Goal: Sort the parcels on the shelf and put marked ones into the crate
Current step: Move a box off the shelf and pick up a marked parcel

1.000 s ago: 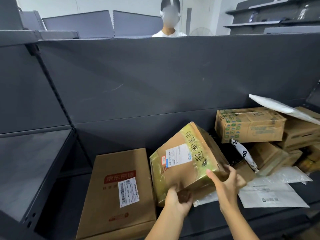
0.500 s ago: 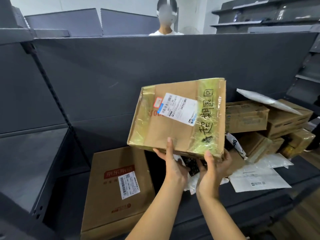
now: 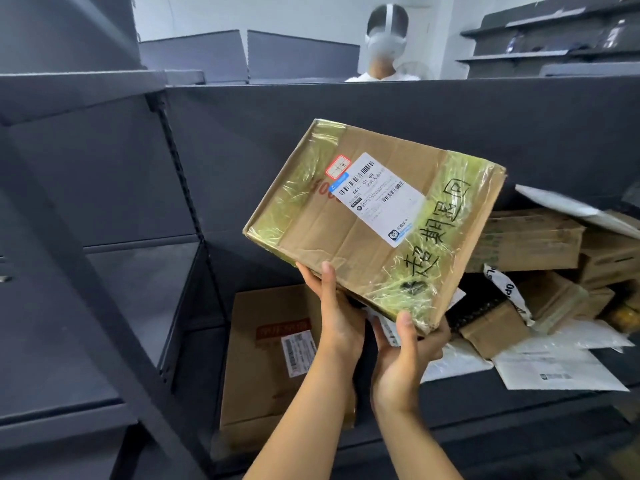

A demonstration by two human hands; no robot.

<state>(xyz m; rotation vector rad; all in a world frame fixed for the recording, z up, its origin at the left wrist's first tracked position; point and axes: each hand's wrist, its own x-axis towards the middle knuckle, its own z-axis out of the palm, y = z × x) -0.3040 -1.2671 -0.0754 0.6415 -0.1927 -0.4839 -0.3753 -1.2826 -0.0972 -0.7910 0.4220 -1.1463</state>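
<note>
Gripping with both hands along the low near edge of the box (image 3: 374, 223). Left hand (image 3: 337, 320) sits under the middle of that edge, thumb laid up on the face. Right hand (image 3: 405, 355) cups the lower right corner, thumb pressed on the tape and fingers curled beneath. Held in the centre of the frame, clear of the shelf (image 3: 485, 420), above a flat carton (image 3: 273, 358) at lower centre and left of the heap of parcels (image 3: 530, 237) at the right. Tilted back, label and black handwriting facing the camera, so probably a marked one, bound for the crate. No crate in sight, so cannot tell which way to carry. Long side seems to run from centre left down to lower right, along the gripped edge. Bulk rises up and away from both hands, with the left end unsupported. Likely needs a lower, flatter hold before swinging out.
</note>
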